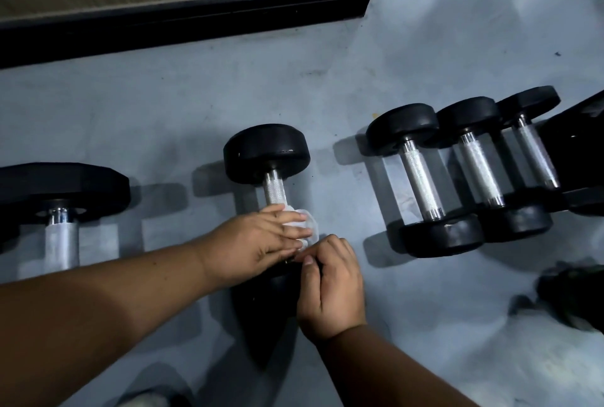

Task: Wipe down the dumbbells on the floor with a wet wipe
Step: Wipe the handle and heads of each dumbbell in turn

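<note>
- Grey floor (pixel 228 89) meets a black skirting (pixel 183 19) under a wood-grain wall.
- Left hand (pixel 258 240), fingers straight, presses the wet wipe (pixel 309 226) onto the middle dumbbell (pixel 266 153).
- Right hand (pixel 330 285), fingers curled, pinches the wipe's edge.

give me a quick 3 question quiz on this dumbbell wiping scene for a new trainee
1. True or false: the left hand presses the wet wipe onto the middle dumbbell.
2. How many dumbbells lie side by side in the group on the right?
A. one
B. three
C. five
3. Fill in: the right hand rests at the middle dumbbell's ____ end, nearest the camera.

Key: 1 true; 2 B; 3 near
</note>
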